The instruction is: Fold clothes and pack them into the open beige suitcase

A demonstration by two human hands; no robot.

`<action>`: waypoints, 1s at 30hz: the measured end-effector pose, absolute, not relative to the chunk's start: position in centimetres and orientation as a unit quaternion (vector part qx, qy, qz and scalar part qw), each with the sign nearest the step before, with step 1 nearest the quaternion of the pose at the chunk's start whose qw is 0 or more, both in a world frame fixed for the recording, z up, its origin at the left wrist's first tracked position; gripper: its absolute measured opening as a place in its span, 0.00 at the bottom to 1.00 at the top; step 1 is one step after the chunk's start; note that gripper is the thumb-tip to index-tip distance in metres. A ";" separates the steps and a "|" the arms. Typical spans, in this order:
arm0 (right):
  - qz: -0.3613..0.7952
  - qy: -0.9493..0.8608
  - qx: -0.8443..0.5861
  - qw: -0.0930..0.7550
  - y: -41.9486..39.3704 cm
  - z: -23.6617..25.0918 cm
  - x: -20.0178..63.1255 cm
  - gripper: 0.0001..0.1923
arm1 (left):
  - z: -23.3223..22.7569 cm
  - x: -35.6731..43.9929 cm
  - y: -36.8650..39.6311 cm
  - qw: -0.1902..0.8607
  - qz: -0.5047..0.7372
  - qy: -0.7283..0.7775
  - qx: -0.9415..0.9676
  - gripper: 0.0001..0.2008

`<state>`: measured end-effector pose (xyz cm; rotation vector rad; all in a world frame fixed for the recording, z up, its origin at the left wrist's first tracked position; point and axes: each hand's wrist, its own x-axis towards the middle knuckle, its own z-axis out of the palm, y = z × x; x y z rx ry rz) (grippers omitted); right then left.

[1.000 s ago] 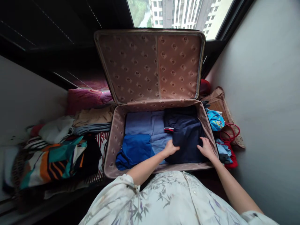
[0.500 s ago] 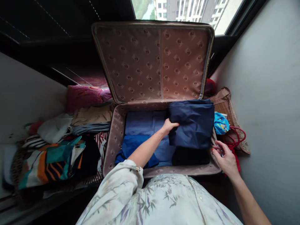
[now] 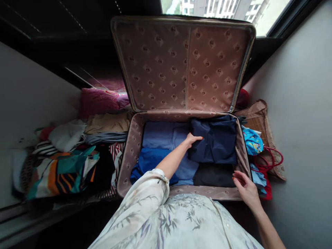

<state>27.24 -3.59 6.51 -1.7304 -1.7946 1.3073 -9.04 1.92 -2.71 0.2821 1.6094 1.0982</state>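
An open suitcase (image 3: 125, 162) with a patterned pinkish-brown lining lies in front of me. My left hand (image 3: 192, 139) grips the left edge of a folded navy garment (image 3: 215, 141), thumb on top and fingers hidden beneath. That garment lies in the right back part of the case. My right hand (image 3: 245, 186) is by the front right rim, fingers apart and holding nothing. Also inside are a folded grey-blue garment (image 3: 158, 135), a bright blue garment (image 3: 150, 162), a lighter blue one (image 3: 185, 173) and a folded black garment (image 3: 214, 175).
The lid (image 3: 184, 65) stands upright before the window. Piled clothes (image 3: 62, 173) and a pink bundle (image 3: 100, 102) are at the left. To the right are a brown woven mat (image 3: 259, 121), a bright blue printed cloth (image 3: 252, 140), red cords (image 3: 275, 155) and a white wall (image 3: 306, 121).
The navy garment has gone down into the right side of the suitcase, with my left hand still on it. My right hand has opened a little at the rim. The view has shifted.
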 end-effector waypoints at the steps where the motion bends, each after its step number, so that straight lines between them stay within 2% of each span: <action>1: 0.460 -0.634 -0.602 0.157 -3.6 6.5 27.2 0.25 | -2.7 -9.1 2.0 0.563 0.465 0.673 0.117 0.31; 6: 0.464 -0.649 -0.588 0.137 -3.9 6.0 27.5 0.24 | -0.9 -7.8 3.0 0.530 0.409 0.730 0.139 0.32; 11: 0.455 -0.658 -0.587 0.121 -4.3 5.4 27.6 0.24 | 4.5 0.2 2.4 0.420 0.293 0.776 0.369 0.38; 16: 0.453 -0.671 -0.575 0.115 -4.8 6.2 27.4 0.24 | 7.0 6.0 0.8 0.359 0.242 0.739 0.516 0.36; 21: 0.442 -0.670 -0.586 0.115 -6.4 6.3 28.7 0.23 | 5.6 5.1 1.0 0.376 0.253 0.766 0.457 0.32; 25: 0.437 -0.671 -0.587 0.118 -7.5 6.0 29.4 0.22 | 4.5 2.3 1.3 0.442 0.278 0.781 0.343 0.35; 27: 0.433 -0.674 -0.585 0.124 -7.8 6.2 29.3 0.22 | 4.7 0.2 1.4 0.447 0.327 0.784 0.280 0.35; 30: 0.424 -0.677 -0.586 0.137 -7.8 6.5 29.0 0.22 | 6.4 -3.4 1.2 0.458 0.462 0.737 0.182 0.28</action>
